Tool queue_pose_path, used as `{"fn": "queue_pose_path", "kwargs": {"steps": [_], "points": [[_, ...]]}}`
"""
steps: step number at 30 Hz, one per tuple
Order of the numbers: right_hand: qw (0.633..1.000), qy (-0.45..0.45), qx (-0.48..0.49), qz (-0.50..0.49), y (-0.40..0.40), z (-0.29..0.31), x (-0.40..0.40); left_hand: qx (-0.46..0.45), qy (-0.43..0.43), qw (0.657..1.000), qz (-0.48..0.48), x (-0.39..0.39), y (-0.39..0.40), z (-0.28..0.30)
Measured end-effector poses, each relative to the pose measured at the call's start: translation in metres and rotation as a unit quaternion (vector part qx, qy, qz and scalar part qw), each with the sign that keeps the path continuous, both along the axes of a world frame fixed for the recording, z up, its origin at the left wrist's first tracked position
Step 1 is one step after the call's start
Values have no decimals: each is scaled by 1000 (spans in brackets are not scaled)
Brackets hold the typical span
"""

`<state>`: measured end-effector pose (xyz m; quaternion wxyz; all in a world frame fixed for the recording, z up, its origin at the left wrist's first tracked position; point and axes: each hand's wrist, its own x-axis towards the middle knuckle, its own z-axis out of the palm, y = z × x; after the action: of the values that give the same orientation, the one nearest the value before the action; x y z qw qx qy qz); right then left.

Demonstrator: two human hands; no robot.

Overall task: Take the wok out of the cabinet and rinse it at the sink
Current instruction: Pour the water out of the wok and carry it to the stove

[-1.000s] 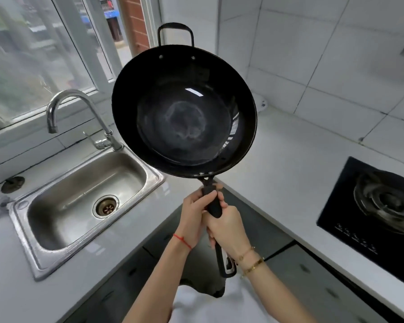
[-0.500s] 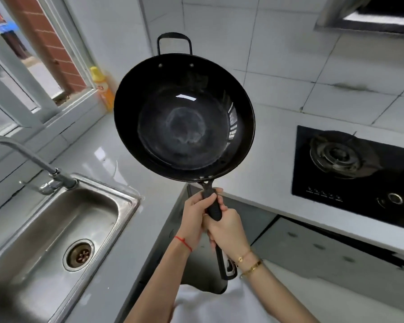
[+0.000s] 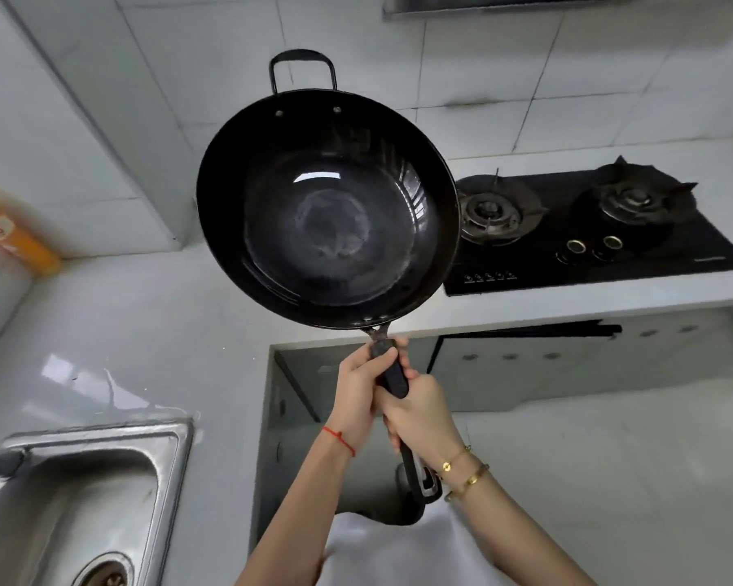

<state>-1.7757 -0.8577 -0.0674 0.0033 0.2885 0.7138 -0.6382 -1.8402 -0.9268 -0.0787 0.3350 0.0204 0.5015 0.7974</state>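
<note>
Right, wok (image 3: 326,222) is out of the cabinet and up in the air, tilted so I see into it, over the counter corner with the gas hob (image 3: 589,230) just behind on the right. My left hand (image 3: 358,395) and right hand (image 3: 424,416), 2 fists stacked on the long handle, fingers wrapped tight. Sink (image 3: 174,450) sits near left, well apart. My read: carry step. Next move needs a swing left and down into the basin, wok kept level.
</note>
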Motion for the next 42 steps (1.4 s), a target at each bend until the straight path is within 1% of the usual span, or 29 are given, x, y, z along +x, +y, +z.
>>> {"fn": "queue_pose_path", "kwargs": {"steps": [8, 14, 22, 29, 38, 42], "points": [[993, 3, -12, -120, 41, -2, 39, 4, -4, 994, -112, 24, 60, -6], [980, 9, -13, -197, 97, -6, 84, -8, 4, 983, -184, 63, 128, -8], [964, 12, 4, -267, 199, -9, 161, -19, 4, 968, -250, 135, 242, -7], [948, 11, -6, -319, 274, -8, 221, -11, 1, 953, -302, 195, 325, -3], [923, 18, -23, -384, 352, -17, 263, -18, 3, 932, -363, 237, 418, -9], [914, 18, -14, -406, 399, -24, 277, -23, 6, 923, -385, 250, 470, -17]]}}
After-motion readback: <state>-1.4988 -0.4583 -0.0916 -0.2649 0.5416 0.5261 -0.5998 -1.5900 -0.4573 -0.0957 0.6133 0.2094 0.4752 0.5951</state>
